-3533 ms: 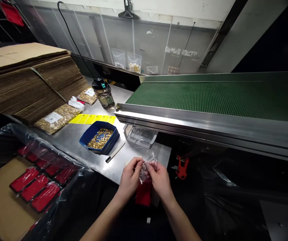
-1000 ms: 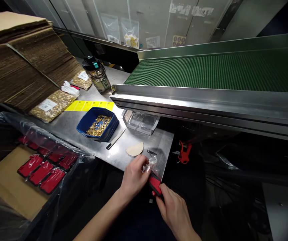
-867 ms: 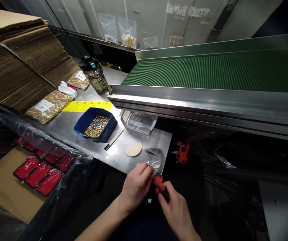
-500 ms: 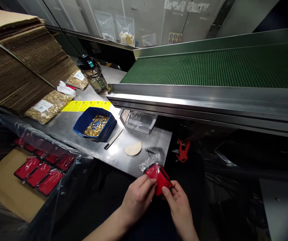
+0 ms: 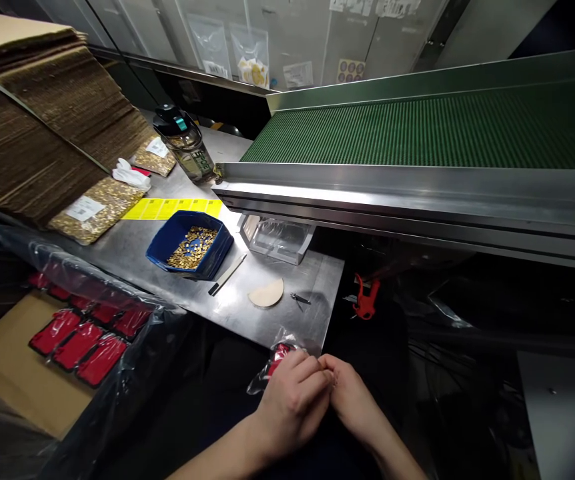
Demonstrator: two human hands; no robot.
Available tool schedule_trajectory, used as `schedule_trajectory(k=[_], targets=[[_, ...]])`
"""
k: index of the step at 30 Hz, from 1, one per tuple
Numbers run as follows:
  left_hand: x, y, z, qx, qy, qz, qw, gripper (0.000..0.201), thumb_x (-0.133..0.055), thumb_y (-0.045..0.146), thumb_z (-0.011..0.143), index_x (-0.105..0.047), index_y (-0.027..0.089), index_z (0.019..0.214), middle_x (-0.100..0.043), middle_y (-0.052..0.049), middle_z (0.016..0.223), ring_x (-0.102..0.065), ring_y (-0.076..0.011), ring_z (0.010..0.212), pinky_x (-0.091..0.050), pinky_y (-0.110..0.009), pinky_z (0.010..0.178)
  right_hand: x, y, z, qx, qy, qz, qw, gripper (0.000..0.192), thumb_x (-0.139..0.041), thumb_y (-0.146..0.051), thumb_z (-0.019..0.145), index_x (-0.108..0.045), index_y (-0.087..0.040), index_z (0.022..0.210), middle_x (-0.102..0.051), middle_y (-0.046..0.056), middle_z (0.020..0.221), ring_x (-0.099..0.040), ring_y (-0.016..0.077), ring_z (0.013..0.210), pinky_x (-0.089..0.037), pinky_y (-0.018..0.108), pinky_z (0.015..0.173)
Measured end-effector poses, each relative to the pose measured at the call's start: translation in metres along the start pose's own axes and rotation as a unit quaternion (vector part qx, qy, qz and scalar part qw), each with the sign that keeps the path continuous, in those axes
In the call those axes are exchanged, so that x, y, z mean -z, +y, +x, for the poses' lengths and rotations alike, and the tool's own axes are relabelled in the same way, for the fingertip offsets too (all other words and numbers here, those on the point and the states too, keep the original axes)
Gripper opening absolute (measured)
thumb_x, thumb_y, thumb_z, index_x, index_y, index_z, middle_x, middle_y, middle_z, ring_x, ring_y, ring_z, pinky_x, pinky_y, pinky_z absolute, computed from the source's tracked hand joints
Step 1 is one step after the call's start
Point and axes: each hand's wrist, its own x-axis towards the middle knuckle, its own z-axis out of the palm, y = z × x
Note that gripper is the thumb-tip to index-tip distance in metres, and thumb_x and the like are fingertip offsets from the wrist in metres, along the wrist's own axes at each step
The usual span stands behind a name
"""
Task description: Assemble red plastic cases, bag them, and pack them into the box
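Note:
My left hand [image 5: 295, 397] is closed around a red, black-edged item in a clear plastic bag [image 5: 278, 358]. Its wrapped end sticks out past the knuckles on the left, and the rest is covered by the hand. Against those fingers, my right hand [image 5: 357, 400] pinches with thumb and forefinger; what lies in the pinch is hidden. Both hands are close together just below the front corner of the metal table [image 5: 247, 327]. Nearest to them on the table are a small pair of nail clippers [image 5: 300, 299] and a pale half-round piece [image 5: 266, 293].
A blue bin [image 5: 207, 263] of small golden pieces stands beside a pen [image 5: 227, 275]. A green conveyor [image 5: 397, 133] overhangs the table at the right. Similar red items [image 5: 77, 345] lie in a plastic-lined box at left. A bottle [image 5: 187, 150] and stacked cardboard [image 5: 42, 120] stand behind.
My left hand has moved right and closed over the bagged red item, which now points left and is mostly covered. My right hand has come up against the left fingers.

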Motion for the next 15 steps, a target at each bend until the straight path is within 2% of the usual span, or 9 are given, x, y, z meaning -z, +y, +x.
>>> schedule_trajectory(k=[1, 3, 4, 6, 7, 9, 12, 14, 15], targets=[[0.006, -0.001, 0.002, 0.0, -0.017, -0.012, 1.0, 0.018, -0.053, 0.011, 0.096, -0.068, 0.02, 0.096, -0.067, -0.009, 0.089, -0.059, -0.0233, 0.086, -0.052, -0.039, 0.079, -0.001, -0.002, 0.0, -0.008, -0.006, 0.023, 1.0, 0.014, -0.073, -0.028, 0.083, -0.062, -0.02, 0.079, -0.067, -0.002, 0.072, -0.058, 0.0157, 0.068, -0.041, 0.023, 0.062], [0.017, -0.007, 0.004, 0.001, -0.08, -0.043, 0.996, 0.016, -0.063, 0.02, 0.094, -0.071, 0.024, 0.107, -0.067, -0.012, 0.117, -0.057, -0.0306, 0.115, -0.049, -0.051, 0.103, -0.002, -0.005, -0.001, -0.025, -0.018, 0.069, 0.997, 0.026, -0.08, -0.038, 0.08, -0.063, -0.019, 0.082, -0.068, -0.001, 0.074, -0.059, 0.0149, 0.065, -0.042, 0.022, 0.06], [0.022, -0.011, 0.003, 0.005, -0.118, -0.057, 0.991, 0.026, -0.071, 0.028, 0.091, -0.07, 0.027, 0.118, -0.06, -0.014, 0.135, -0.05, -0.0359, 0.13, -0.042, -0.058, 0.112, -0.002, -0.007, -0.002, -0.034, -0.028, 0.088, 0.995, 0.03, -0.081, -0.043, 0.08, -0.065, -0.019, 0.086, -0.069, 0.0, 0.076, -0.06, 0.0148, 0.065, -0.042, 0.022, 0.059], [0.026, -0.024, -0.001, 0.019, -0.19, -0.095, 0.977, 0.068, -0.086, 0.046, 0.079, -0.06, 0.034, 0.14, -0.043, -0.014, 0.157, -0.034, -0.0439, 0.146, -0.031, -0.067, 0.119, -0.004, -0.007, -0.004, -0.053, -0.047, 0.127, 0.989, 0.038, -0.077, -0.051, 0.085, -0.071, -0.016, 0.097, -0.071, 0.004, 0.082, -0.062, 0.0142, 0.064, -0.043, 0.02, 0.056], [0.025, -0.031, -0.004, 0.029, -0.215, -0.127, 0.968, 0.085, -0.09, 0.051, 0.072, -0.052, 0.036, 0.148, -0.041, -0.015, 0.158, -0.035, -0.0447, 0.146, -0.031, -0.067, 0.119, -0.004, -0.007, -0.005, -0.067, -0.048, 0.147, 0.986, 0.043, -0.075, -0.055, 0.087, -0.072, -0.015, 0.103, -0.072, 0.005, 0.082, -0.062, 0.0137, 0.063, -0.042, 0.02, 0.053], [0.02, -0.044, -0.012, 0.066, -0.223, -0.224, 0.946, 0.1, -0.093, 0.052, 0.067, -0.044, 0.037, 0.154, -0.047, -0.016, 0.152, -0.046, -0.0406, 0.139, -0.039, -0.06, 0.116, -0.005, -0.005, -0.007, -0.101, -0.031, 0.196, 0.975, 0.05, -0.074, -0.061, 0.087, -0.072, -0.015, 0.106, -0.072, 0.007, 0.081, -0.063, 0.0141, 0.062, -0.045, 0.02, 0.053], [0.014, -0.056, -0.022, 0.192, -0.189, -0.401, 0.876, 0.113, -0.092, 0.055, 0.068, -0.03, 0.035, 0.16, -0.054, -0.016, 0.143, -0.057, -0.0352, 0.128, -0.048, -0.05, 0.108, -0.003, -0.012, -0.012, -0.093, -0.016, 0.169, 0.981, 0.051, -0.068, -0.065, 0.089, -0.074, -0.017, 0.106, -0.074, 0.009, 0.089, -0.066, 0.0165, 0.069, -0.051, 0.026, 0.064], [0.015, -0.058, -0.025, 0.264, -0.174, -0.488, 0.813, 0.118, -0.082, 0.067, 0.074, -0.015, 0.034, 0.164, -0.059, -0.016, 0.138, -0.061, -0.0341, 0.123, -0.048, -0.05, 0.106, -0.001, -0.022, -0.018, -0.014, -0.049, 0.028, 0.998, 0.038, -0.071, -0.055, 0.092, -0.075, -0.021, 0.11, -0.075, 0.007, 0.099, -0.066, 0.0188, 0.079, -0.051, 0.029, 0.073], [0.017, -0.058, -0.025, 0.283, -0.172, -0.522, 0.786, 0.119, -0.077, 0.073, 0.076, -0.008, 0.033, 0.165, -0.062, -0.015, 0.134, -0.063, -0.0335, 0.12, -0.048, -0.05, 0.105, 0.0, -0.028, -0.022, 0.027, -0.069, -0.053, 0.996, 0.03, -0.074, -0.047, 0.091, -0.076, -0.025, 0.112, -0.075, 0.005, 0.103, -0.066, 0.0199, 0.085, -0.05, 0.029, 0.077]])
